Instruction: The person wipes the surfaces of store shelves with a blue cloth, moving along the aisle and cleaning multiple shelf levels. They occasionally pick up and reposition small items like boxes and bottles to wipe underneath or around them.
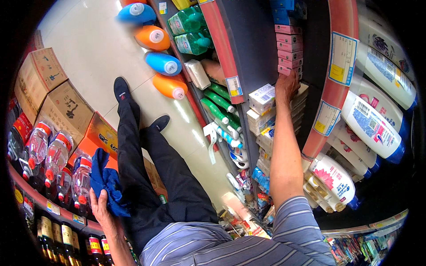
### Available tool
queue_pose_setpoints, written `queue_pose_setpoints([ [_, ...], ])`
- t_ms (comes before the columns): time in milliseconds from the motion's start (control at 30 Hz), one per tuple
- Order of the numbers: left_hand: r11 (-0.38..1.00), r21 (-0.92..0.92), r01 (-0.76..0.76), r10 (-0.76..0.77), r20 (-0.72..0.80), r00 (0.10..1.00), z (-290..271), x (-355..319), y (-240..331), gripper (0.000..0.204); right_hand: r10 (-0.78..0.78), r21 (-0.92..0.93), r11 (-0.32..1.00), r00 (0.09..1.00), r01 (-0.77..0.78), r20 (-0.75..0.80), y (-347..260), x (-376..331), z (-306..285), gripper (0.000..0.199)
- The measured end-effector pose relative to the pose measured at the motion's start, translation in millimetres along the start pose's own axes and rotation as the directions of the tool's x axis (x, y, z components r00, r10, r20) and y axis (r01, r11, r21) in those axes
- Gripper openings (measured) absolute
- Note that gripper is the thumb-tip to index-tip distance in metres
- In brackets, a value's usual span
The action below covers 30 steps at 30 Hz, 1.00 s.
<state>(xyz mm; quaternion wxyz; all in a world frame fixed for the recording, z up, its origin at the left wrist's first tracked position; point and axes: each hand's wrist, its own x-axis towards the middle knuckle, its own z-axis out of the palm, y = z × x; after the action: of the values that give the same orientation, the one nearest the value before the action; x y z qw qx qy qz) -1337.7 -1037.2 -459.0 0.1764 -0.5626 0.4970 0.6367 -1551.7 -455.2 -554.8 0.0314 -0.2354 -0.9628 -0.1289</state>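
Observation:
My left hand (100, 205) hangs low at my side, closed around a crumpled blue cloth (106, 179) next to my dark trousers. My right hand (286, 86) reaches up into a shop shelf and rests on stacked small boxes; pink boxes (289, 48) stand just above it and white boxes (262, 98) just to its left. Its fingers curl over the boxes, and whether they grip one is hidden.
Red-edged shelves (224, 48) hold green bottles (190, 20), toothpaste tubes and large white bottles (372, 126). Blue and orange jugs (162, 63) lie on the tiled floor. Cardboard cartons (60, 106) and clear oil bottles (53, 155) line the left side.

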Motion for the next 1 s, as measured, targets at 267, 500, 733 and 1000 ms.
queue_pose_setpoints([
  [267, 1.000, 0.018, 0.014, -0.014, -0.018, 1.000, 9, -5, 7, 0.043, 0.043, -0.018, 0.999, 0.999, -0.042, 0.033, -5, -5, -4, 0.042],
  [500, 1.000, 0.005, 0.012, -0.012, -0.020, 1.000, 6, -3, 4, 0.043, -0.062, 0.049, 0.997, 0.998, 0.061, 0.004, -4, -17, -7, 0.037],
  [733, 1.000, 0.010, 0.005, -0.005, -0.005, 1.000, 2, -1, 5, 0.040, -0.079, 0.013, 0.997, 0.997, 0.079, -0.015, -6, -5, -14, 0.031],
  [1000, 0.999, 0.050, -0.003, 0.003, 0.012, 1.000, -9, 7, 3, 0.038, 0.000, 0.094, 0.996, 0.996, 0.008, -0.092, -2, 9, -3, 0.024],
])
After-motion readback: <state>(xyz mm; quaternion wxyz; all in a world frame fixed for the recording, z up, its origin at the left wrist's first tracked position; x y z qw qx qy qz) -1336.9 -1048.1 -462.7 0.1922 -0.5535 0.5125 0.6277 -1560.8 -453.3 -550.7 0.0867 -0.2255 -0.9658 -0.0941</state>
